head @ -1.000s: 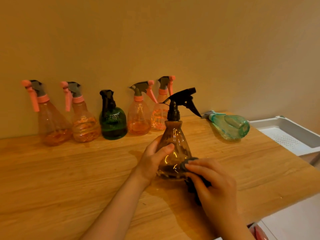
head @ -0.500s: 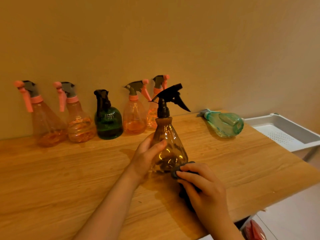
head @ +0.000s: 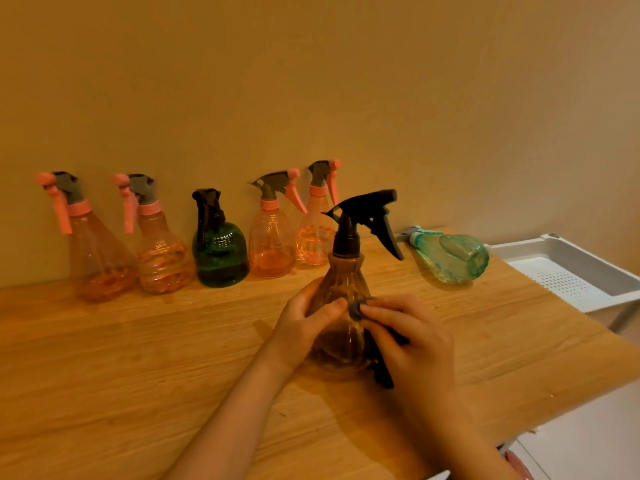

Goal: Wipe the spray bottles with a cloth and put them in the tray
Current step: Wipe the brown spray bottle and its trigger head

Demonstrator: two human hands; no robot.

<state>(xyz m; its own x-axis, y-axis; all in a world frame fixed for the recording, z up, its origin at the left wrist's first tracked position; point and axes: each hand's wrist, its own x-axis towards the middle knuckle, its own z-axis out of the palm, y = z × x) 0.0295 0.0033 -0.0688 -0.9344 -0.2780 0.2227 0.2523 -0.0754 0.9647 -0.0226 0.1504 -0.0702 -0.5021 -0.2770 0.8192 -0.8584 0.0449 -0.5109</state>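
A brown spray bottle (head: 341, 282) with a black trigger head stands upright on the wooden table (head: 138, 358). My left hand (head: 304, 327) grips its left side, thumb across the front. My right hand (head: 415, 344) holds a dark cloth (head: 356, 308) and presses it against the bottle's right front, near my left thumb. More of the cloth hangs below my right hand. The white tray (head: 609, 268), with a perforated bottom, sits off the table's right end and holds nothing that I can see.
Several orange bottles with pink triggers (head: 162, 258) and a dark green bottle (head: 220, 251) stand along the wall. A pale green bottle (head: 450, 259) lies on its side near the table's right end. The table's front edge runs diagonally at lower right.
My right hand has slid the cloth up the bottle from near its base to the middle of its body. My left hand has kept its hold.
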